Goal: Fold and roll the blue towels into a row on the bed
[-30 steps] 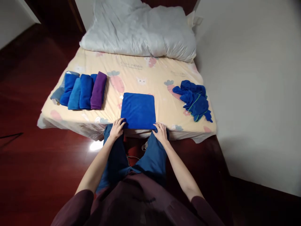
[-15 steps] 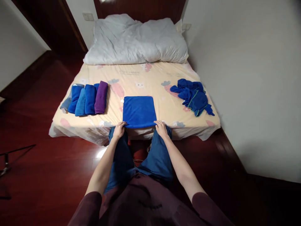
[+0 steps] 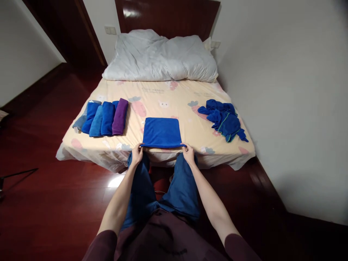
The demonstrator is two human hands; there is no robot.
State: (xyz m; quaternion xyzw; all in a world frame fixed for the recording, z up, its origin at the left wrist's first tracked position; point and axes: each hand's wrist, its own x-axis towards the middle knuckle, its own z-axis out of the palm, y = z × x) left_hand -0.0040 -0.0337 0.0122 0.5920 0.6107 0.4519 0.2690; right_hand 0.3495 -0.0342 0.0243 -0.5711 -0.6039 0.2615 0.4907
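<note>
A blue towel (image 3: 162,131) lies folded into a flat rectangle at the front edge of the bed. My left hand (image 3: 137,153) pinches its near left corner, and my right hand (image 3: 188,153) pinches the near right corner. Between the two hands the near edge is stretched straight and slightly raised. To the left, several rolled towels (image 3: 108,118) in blue shades lie side by side, with a purple rolled towel (image 3: 120,116) at their right end. On the right is a crumpled heap of blue towels (image 3: 227,125), one with green edging.
The bed (image 3: 163,95) has a yellow sheet with carrot and rabbit prints. A bunched grey-white quilt (image 3: 163,59) lies by the dark headboard (image 3: 168,16). White wall (image 3: 285,90) stands close on the right. A thin black stand (image 3: 19,173) is on the floor at left.
Both hands have drawn the towel's near edge slightly up and toward me, so the flat part looks shorter. The whole view has shifted a little, showing more of the headboard.
</note>
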